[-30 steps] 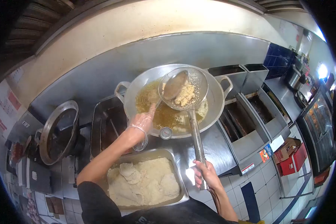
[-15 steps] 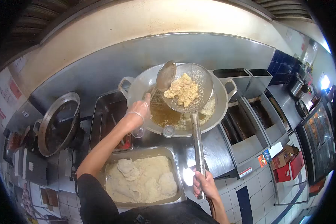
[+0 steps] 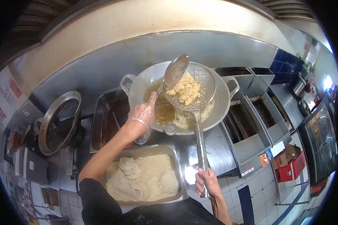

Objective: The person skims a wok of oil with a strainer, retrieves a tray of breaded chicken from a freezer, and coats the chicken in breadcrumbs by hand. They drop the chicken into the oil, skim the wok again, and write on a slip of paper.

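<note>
Over the large metal wok (image 3: pixel 139 80) of oil, my right hand (image 3: pixel 208 181) grips the long handle of a round strainer (image 3: pixel 204 84). Golden fried crumbs (image 3: pixel 184 89) lie in a clump in the strainer. In a clear plastic glove, my left hand (image 3: pixel 142 112) is closed on the handle of a ladle (image 3: pixel 176 70), whose bowl is tilted at the upper left edge of the strainer, beside the crumbs. Pale crumbs (image 3: pixel 187 119) float in the oil below. A round dial thermometer (image 3: pixel 170 129) sits at the wok's near rim.
Nearest my body is a steel tray (image 3: pixel 181 180) of floured pieces. A darker tray (image 3: pixel 97 123) sits left of the wok, and another large pan (image 3: pixel 45 129) stands farther left. Fryer wells (image 3: pixel 240 122) are on the right, with a red box (image 3: pixel 291 169) beyond.
The ladle has moved right and up, its bowl now over the strainer's upper left edge. My left hand has shifted slightly right. The strainer has barely moved.
</note>
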A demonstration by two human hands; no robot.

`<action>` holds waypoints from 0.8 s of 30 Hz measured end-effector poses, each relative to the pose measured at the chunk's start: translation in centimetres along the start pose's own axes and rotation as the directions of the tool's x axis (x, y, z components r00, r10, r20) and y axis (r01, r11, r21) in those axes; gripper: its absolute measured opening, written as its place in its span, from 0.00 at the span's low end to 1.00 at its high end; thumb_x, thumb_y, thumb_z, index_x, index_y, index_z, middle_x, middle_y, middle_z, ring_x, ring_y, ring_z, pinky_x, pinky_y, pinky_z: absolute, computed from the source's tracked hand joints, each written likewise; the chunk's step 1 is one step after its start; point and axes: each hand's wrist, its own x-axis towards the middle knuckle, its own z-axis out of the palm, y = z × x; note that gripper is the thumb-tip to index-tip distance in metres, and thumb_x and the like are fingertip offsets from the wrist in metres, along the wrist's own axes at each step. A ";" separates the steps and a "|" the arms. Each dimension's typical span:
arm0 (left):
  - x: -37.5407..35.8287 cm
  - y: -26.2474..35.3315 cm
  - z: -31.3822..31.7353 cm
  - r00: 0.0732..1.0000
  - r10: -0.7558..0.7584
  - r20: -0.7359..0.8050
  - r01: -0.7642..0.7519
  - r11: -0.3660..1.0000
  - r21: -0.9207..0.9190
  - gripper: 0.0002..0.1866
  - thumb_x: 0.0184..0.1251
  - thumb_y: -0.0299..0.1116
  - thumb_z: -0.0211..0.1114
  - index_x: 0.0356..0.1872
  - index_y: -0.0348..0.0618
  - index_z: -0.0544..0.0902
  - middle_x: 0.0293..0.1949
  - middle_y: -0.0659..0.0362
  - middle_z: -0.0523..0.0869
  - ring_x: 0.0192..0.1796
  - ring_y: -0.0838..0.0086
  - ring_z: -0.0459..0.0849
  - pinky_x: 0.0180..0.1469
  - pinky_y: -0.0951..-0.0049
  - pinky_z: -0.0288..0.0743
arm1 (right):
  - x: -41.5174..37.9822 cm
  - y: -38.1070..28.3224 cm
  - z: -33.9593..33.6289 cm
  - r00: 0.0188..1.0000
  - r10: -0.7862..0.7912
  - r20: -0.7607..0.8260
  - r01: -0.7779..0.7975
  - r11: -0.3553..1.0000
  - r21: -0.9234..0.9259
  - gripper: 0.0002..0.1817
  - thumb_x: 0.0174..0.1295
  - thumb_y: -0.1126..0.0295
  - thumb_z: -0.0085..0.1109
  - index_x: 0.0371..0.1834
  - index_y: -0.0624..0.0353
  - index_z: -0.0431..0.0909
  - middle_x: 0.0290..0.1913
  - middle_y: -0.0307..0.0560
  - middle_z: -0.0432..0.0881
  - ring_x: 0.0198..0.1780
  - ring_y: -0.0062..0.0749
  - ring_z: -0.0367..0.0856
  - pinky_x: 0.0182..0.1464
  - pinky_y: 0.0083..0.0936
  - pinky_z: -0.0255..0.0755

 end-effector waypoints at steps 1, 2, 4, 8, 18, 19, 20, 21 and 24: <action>0.0 0.3 0.1 1.000 -0.019 0.013 0.019 0.999 0.038 0.38 0.59 0.26 0.57 0.73 0.40 0.54 0.27 0.38 0.82 0.33 0.43 0.83 0.41 0.50 0.77 | 0.0 0.0 -0.1 1.000 0.000 0.000 0.000 1.000 -0.008 0.11 0.73 0.63 0.46 0.49 0.60 0.65 0.19 0.37 0.63 0.12 0.23 0.66 0.13 0.25 0.68; 0.0 0.0 0.8 1.000 -0.018 0.015 0.017 0.999 0.038 0.38 0.59 0.26 0.57 0.73 0.40 0.54 0.27 0.38 0.82 0.33 0.43 0.83 0.41 0.50 0.77 | 0.0 0.0 -0.2 1.000 0.001 -0.002 -0.001 1.000 -0.006 0.11 0.73 0.63 0.46 0.49 0.60 0.65 0.19 0.37 0.63 0.12 0.23 0.66 0.13 0.25 0.68; 0.3 -0.7 2.0 1.000 0.006 0.022 -0.007 0.999 0.038 0.39 0.59 0.25 0.58 0.73 0.39 0.53 0.28 0.38 0.82 0.33 0.43 0.83 0.41 0.51 0.77 | 0.1 0.2 -0.3 1.000 -0.003 0.009 0.003 1.000 -0.004 0.11 0.73 0.63 0.46 0.49 0.60 0.65 0.19 0.37 0.63 0.12 0.23 0.66 0.13 0.25 0.68; 0.1 -1.1 1.1 0.994 0.043 0.098 -0.038 0.998 -0.055 0.41 0.58 0.25 0.58 0.74 0.39 0.52 0.30 0.38 0.83 0.34 0.44 0.84 0.41 0.52 0.78 | 0.2 0.1 -0.3 1.000 -0.025 0.015 0.025 1.000 -0.006 0.12 0.73 0.63 0.46 0.49 0.60 0.65 0.19 0.37 0.63 0.12 0.23 0.65 0.13 0.25 0.68; -0.1 -0.6 0.9 0.966 -0.147 0.212 0.128 0.987 0.100 0.37 0.62 0.24 0.50 0.74 0.36 0.50 0.37 0.36 0.84 0.41 0.43 0.86 0.45 0.50 0.79 | 0.0 -0.4 0.1 1.000 0.006 0.002 -0.006 1.000 -0.002 0.11 0.74 0.64 0.46 0.49 0.60 0.66 0.20 0.37 0.63 0.12 0.22 0.65 0.13 0.24 0.67; -0.2 -0.2 0.7 0.973 -0.129 0.190 0.115 0.990 0.081 0.37 0.62 0.24 0.49 0.74 0.36 0.50 0.37 0.36 0.85 0.41 0.43 0.86 0.45 0.50 0.79 | 0.1 -0.5 0.2 1.000 0.012 -0.002 -0.012 1.000 0.001 0.11 0.74 0.64 0.46 0.49 0.60 0.66 0.20 0.37 0.63 0.12 0.22 0.65 0.13 0.24 0.67; -0.4 0.2 0.5 0.975 -0.117 0.190 0.103 0.991 0.084 0.37 0.62 0.24 0.49 0.74 0.36 0.50 0.37 0.36 0.85 0.41 0.43 0.86 0.45 0.50 0.79 | 0.2 -0.5 0.1 1.000 0.004 -0.006 -0.004 1.000 0.010 0.11 0.74 0.64 0.46 0.49 0.60 0.66 0.20 0.37 0.63 0.12 0.22 0.65 0.13 0.24 0.67; -0.7 0.8 0.3 0.977 -0.118 0.175 0.110 0.992 0.057 0.36 0.62 0.24 0.49 0.74 0.37 0.50 0.36 0.36 0.84 0.41 0.43 0.85 0.45 0.49 0.78 | 0.2 -0.6 0.0 1.000 0.003 0.007 -0.004 1.000 0.019 0.11 0.74 0.63 0.46 0.49 0.60 0.66 0.20 0.37 0.63 0.13 0.22 0.66 0.13 0.24 0.67; -1.3 2.6 -1.2 0.975 -0.099 0.199 0.098 0.995 0.013 0.36 0.62 0.24 0.48 0.74 0.37 0.51 0.36 0.34 0.84 0.40 0.42 0.85 0.46 0.48 0.78 | 0.3 -0.6 0.3 1.000 0.003 0.004 -0.003 1.000 0.016 0.13 0.73 0.63 0.47 0.50 0.61 0.66 0.19 0.36 0.64 0.12 0.21 0.65 0.13 0.23 0.67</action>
